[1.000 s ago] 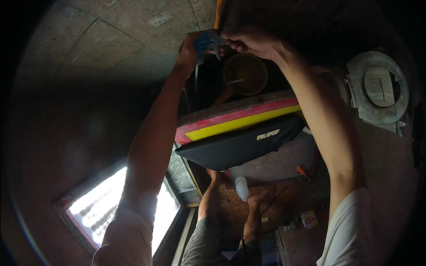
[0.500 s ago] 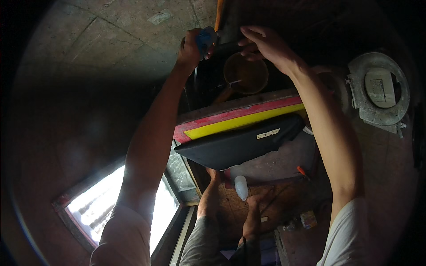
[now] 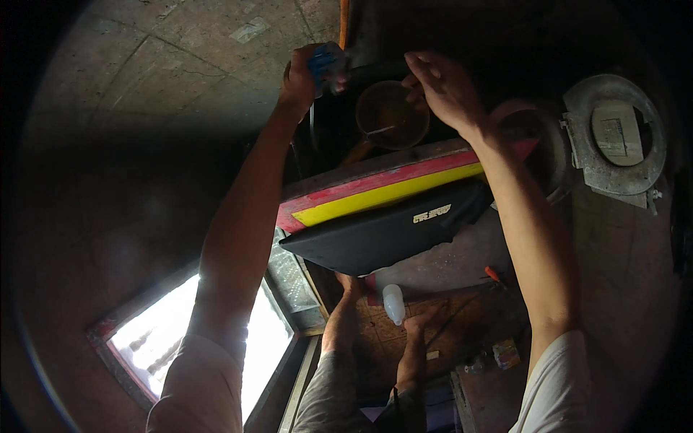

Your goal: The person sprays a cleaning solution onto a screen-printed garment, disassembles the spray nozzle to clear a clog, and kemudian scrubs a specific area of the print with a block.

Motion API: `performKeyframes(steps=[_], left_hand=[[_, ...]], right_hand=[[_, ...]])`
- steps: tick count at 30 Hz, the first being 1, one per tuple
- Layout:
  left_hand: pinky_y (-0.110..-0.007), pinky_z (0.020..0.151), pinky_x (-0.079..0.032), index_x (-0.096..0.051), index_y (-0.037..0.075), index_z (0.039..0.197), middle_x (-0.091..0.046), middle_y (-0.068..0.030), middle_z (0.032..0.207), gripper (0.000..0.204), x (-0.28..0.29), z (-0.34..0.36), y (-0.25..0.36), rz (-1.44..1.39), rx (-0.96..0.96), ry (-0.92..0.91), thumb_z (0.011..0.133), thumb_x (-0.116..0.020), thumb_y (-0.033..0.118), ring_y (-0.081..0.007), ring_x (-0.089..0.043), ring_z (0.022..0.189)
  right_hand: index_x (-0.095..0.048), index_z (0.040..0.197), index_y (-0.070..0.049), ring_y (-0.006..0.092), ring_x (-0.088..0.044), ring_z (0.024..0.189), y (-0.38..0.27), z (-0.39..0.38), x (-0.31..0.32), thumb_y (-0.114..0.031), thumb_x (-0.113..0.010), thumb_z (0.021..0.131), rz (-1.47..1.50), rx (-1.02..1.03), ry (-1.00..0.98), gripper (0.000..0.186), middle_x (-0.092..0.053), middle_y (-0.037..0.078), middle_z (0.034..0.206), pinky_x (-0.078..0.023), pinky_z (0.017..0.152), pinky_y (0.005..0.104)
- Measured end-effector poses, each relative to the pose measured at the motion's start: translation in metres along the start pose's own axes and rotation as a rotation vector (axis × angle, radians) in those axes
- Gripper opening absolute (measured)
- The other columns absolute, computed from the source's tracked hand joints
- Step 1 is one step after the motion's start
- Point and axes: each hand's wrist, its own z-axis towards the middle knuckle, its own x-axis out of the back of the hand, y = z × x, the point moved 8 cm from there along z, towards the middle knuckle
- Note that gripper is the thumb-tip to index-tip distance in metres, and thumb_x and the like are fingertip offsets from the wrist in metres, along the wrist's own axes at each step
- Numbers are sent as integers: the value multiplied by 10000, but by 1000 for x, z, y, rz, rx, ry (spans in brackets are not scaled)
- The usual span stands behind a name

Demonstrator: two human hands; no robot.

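My left hand (image 3: 304, 76) is raised near the top middle, closed on a small blue-and-grey item (image 3: 325, 63); a thin pale strand (image 3: 312, 115) hangs below it. To its right, my right hand (image 3: 444, 86) is raised with fingers loosely bent and apart, holding nothing that I can see. Between and just below my hands is a dark round pan (image 3: 392, 108) with a handle and a thin pale item across it. An orange pole or pipe (image 3: 344, 18) runs up behind my left hand.
A red-and-yellow board (image 3: 382, 189) crosses below, with a black padded piece (image 3: 382, 231). A grey toilet seat (image 3: 577, 144) sits at right, a bright framed opening (image 3: 144, 346) at lower left. A white bottle (image 3: 393, 303) and orange-handled tool (image 3: 492, 274) lie near my legs (image 3: 339, 325).
My right hand has let go of the item at my left hand and moved right and slightly down, fingers spreading. My left hand has shifted a little left, still holding the item.
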Motion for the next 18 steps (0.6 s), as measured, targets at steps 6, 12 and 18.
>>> performKeyframes(steps=[6,12,18], left_hand=[[-395,789,-556,-597,-22,1212,-702,-190,880,670,7,1,-12,-38,51,52,1032,-250,522,-291,-687,779],[-400,745,-544,-592,-7,1233,-687,-168,845,634,11,5,-13,22,30,-19,1028,-269,499,-277,-667,742],[-383,768,-540,-584,-4,1283,-694,-164,870,640,17,5,-17,73,64,-113,1033,-265,492,-280,-670,773]], right_hand=[[-655,1244,-12,156,-729,774,1,0,-7,-420,-535,1064,-110,149,30,461,-741,74,826,-572,718,311],[-612,1295,-8,131,-719,763,21,10,-16,-497,-525,1053,-14,-37,-78,553,-727,73,877,-575,660,274],[-658,1198,-40,108,-690,764,-2,20,-47,-508,-510,1057,211,-253,-170,511,-720,48,881,-546,669,268]])
